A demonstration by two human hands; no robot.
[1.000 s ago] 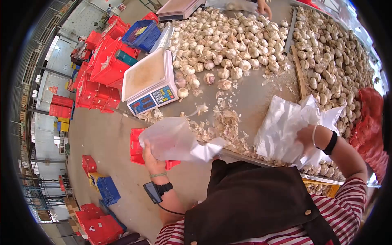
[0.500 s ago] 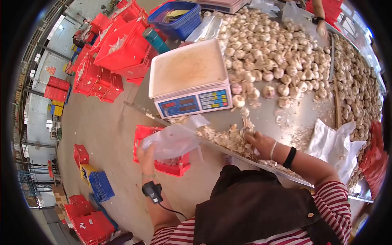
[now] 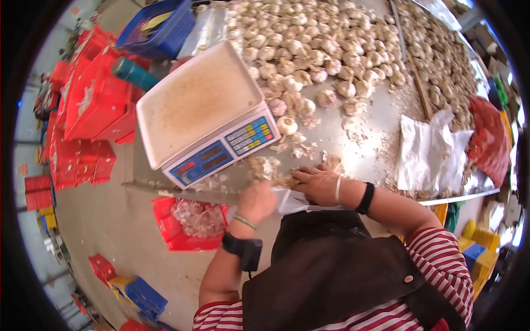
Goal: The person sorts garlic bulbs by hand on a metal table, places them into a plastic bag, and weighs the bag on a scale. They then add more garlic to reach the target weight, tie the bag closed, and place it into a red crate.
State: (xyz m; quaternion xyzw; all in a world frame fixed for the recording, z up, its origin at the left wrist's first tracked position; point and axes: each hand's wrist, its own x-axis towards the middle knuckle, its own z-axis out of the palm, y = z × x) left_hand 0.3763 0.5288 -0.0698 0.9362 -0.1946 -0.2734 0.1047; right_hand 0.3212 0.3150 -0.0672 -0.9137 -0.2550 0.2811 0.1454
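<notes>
At the table's near edge, my left hand [image 3: 257, 204] is closed on a clear plastic bag [image 3: 291, 202], its fingertips partly hidden by the hand itself. The bag hangs between my two hands below the edge. My right hand [image 3: 316, 184] lies palm down, fingers stretched to the left, against the dry garlic skins [image 3: 264, 167]. More skin scraps are by its knuckles. Just beyond my left hand stands a white digital scale [image 3: 201, 105] with a bare, stained pan and a lit red display.
Garlic bulbs [image 3: 320, 41] cover the table's far side, with another heap [image 3: 441, 66] behind a divider. A white sack [image 3: 428, 154] and red mesh bag [image 3: 491, 143] lie right. A red crate [image 3: 165, 223] of skins stands on the floor; stacked red crates [image 3: 94, 99], left.
My left hand has brought the plastic bag from over the floor crate rightward to the table edge, close to my right hand. The skin heap there has shrunk. The view has shifted.
</notes>
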